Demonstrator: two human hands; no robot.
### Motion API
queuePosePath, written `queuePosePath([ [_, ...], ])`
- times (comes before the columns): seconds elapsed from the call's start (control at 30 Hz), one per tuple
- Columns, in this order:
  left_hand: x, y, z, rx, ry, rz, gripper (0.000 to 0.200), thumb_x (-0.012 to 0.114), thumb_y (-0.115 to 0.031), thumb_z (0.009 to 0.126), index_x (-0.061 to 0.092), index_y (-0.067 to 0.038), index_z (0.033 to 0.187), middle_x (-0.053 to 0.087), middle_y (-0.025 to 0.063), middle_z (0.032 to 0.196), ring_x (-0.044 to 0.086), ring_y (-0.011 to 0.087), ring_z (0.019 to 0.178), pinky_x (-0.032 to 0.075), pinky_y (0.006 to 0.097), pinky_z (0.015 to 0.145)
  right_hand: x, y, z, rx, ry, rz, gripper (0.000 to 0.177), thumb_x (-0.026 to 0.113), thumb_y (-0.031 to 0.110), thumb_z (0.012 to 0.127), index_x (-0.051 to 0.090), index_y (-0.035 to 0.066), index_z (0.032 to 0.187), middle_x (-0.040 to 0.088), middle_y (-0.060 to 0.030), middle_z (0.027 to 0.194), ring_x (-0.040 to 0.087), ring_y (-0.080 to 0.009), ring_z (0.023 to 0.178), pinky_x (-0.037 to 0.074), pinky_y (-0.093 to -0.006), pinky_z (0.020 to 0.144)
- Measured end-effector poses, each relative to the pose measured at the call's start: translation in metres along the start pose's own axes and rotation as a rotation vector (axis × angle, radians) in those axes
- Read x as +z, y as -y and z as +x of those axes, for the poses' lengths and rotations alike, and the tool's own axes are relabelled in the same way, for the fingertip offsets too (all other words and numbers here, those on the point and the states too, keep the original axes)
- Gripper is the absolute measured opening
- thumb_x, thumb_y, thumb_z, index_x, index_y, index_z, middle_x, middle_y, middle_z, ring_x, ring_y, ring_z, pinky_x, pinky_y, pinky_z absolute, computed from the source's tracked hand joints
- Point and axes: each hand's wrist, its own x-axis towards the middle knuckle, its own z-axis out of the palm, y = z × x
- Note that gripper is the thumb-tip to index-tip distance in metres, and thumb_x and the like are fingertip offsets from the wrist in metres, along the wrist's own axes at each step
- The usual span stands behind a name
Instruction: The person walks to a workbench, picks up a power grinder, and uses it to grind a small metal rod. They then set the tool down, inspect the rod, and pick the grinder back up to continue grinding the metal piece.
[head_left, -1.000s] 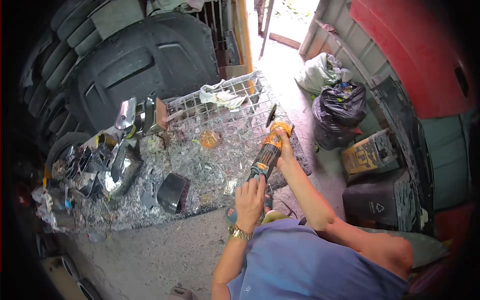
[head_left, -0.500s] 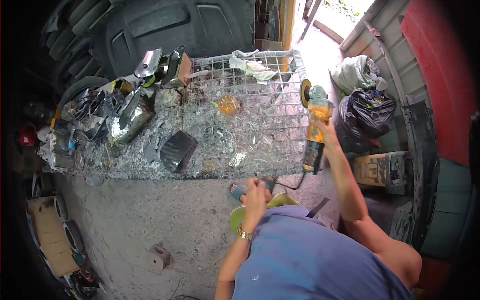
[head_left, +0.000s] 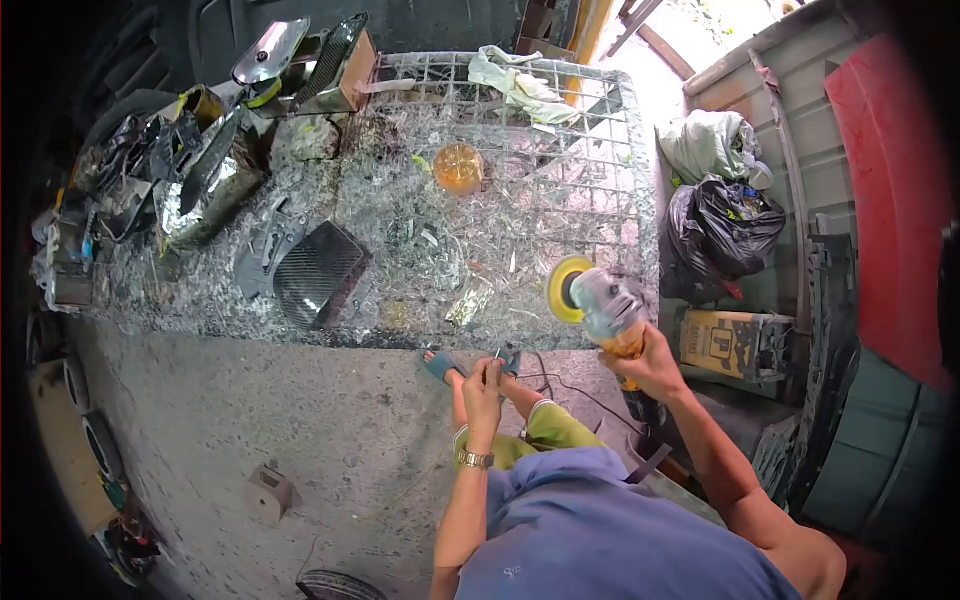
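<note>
My right hand [head_left: 650,368] is wrapped round an orange and grey angle grinder [head_left: 612,308], whose yellow disc [head_left: 568,288] faces left near the front right corner of the worktable [head_left: 400,342]. My left hand [head_left: 484,392], with a watch on its wrist, is pinched just below the table's front edge. A small thin piece [head_left: 498,353] sticks up from its fingertips, too small to name. A dark carbon-patterned part [head_left: 318,272] lies on the table, left of both hands.
An amber round object [head_left: 459,169] and a pale cloth [head_left: 522,88] lie on the table. Shiny scrap parts [head_left: 212,190] crowd its left side. Bags [head_left: 728,230] and a cardboard box [head_left: 722,342] stand at right. A cord trails across the floor.
The grinder has come down and left with my right hand, and its yellow disc now shows. My left hand has shifted slightly left and down. The camera view has moved.
</note>
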Motion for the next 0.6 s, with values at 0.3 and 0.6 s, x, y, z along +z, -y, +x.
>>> queuePosePath([
  [0.3, 0.024, 0.029, 0.010, 0.013, -0.108, 0.051, 0.022, 0.053, -0.018, 0.093, 0.059, 0.002, 0.086, 0.057, 0.0099, 0.068, 0.048, 0.0141, 0.061, 0.041, 0.0308, 0.058, 0.020, -0.006, 0.020, -0.040, 0.085, -0.314, 0.053, 0.077, 0.020, 0.071, 0.050, -0.002, 0.111, 0.065, -0.0130, 0.090, 0.064, -0.0179, 0.080, 0.050, -0.0317, 0.074],
  [0.6, 0.036, 0.033, 0.009, 0.034, -0.245, 0.044, 0.027, 0.058, -0.015, 0.091, 0.046, 0.001, 0.072, 0.046, 0.0110, 0.061, 0.040, 0.0179, 0.057, 0.037, 0.0338, 0.055, 0.025, -0.013, 0.025, -0.103, 0.093, -0.559, 0.061, 0.079, 0.029, 0.068, 0.048, -0.003, 0.110, 0.064, -0.0208, 0.088, 0.065, -0.0361, 0.084, 0.050, -0.0394, 0.073],
])
